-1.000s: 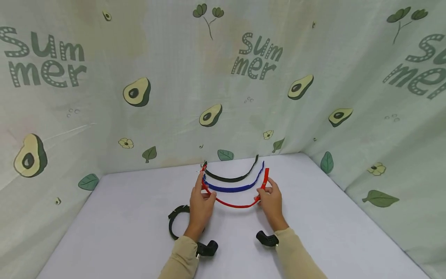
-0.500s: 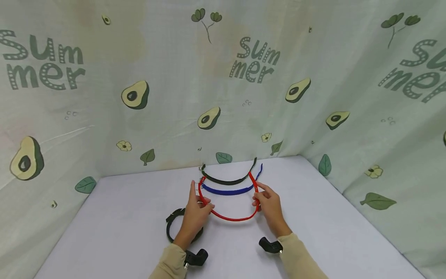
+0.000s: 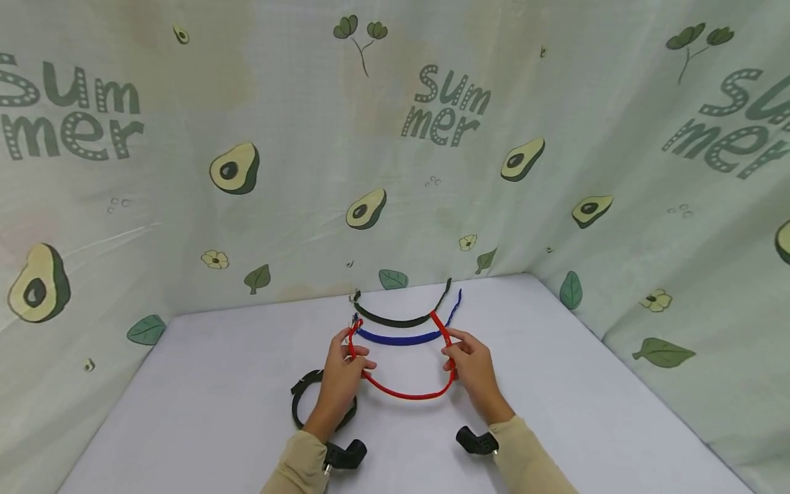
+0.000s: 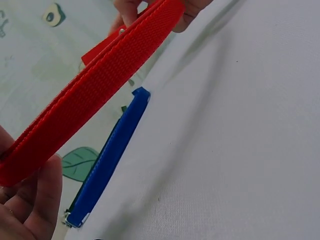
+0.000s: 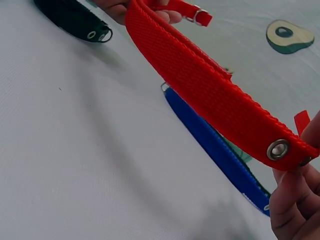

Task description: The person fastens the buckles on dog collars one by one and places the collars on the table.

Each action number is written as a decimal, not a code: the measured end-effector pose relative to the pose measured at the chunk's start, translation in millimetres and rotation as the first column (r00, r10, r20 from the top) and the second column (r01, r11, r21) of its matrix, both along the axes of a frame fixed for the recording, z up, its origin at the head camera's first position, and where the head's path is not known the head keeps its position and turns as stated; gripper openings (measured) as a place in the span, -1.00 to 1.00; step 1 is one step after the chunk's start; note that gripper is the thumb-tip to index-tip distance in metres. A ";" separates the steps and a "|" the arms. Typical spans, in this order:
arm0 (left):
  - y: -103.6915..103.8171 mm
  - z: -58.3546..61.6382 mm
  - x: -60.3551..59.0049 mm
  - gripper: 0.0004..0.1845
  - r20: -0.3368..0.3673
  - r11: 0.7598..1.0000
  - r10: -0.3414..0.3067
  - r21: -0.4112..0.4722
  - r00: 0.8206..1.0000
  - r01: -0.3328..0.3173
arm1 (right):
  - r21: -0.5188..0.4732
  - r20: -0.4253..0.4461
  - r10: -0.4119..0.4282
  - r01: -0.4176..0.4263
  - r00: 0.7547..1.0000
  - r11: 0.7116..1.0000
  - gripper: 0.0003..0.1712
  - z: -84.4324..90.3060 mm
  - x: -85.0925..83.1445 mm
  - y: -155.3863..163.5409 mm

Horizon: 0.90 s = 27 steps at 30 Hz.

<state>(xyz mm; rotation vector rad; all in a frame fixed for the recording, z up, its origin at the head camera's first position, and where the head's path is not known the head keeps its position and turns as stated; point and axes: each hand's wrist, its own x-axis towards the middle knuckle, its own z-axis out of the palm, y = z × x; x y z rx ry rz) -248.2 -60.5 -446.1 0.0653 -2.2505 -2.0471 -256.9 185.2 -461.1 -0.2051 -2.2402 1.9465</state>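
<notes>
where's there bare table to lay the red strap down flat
Bare table lies right of the right hand, out to the curtain, and left of the closed black loop. It is crowded behind the red strap, where the blue strap and dark strap lie.

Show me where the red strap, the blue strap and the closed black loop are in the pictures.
red strap (image 3: 407, 394): head view, bottom of its hanging curve.
blue strap (image 3: 398, 339): head view, middle of its length.
closed black loop (image 3: 296, 405): head view, left side of the ring.
</notes>
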 end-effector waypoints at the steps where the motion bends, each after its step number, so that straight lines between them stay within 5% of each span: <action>1: -0.2 -0.2 0.7 -0.29 -0.001 1.000 0.003 0.010 1.000 -0.003 | 0.008 0.001 -0.005 0.005 1.000 1.000 -0.58 -0.1 0.2 -0.8; 12: 2.1 -1.7 1.7 -0.65 -0.093 0.998 0.021 0.054 0.995 -0.016 | 0.059 -0.065 0.003 0.001 0.998 0.998 -0.66 1.9 3.8 -7.9; 18: 3.8 -1.7 3.8 -0.57 -0.109 0.997 0.010 0.074 0.994 -0.002 | 0.070 -0.069 0.066 -0.061 0.995 0.996 -0.67 0.5 6.4 -13.5; 27: 2.1 0.0 4.2 -0.56 -0.103 1.000 -0.010 -0.012 0.995 0.008 | 0.069 -0.071 0.129 -0.124 0.989 0.990 -0.67 1.5 10.4 -25.0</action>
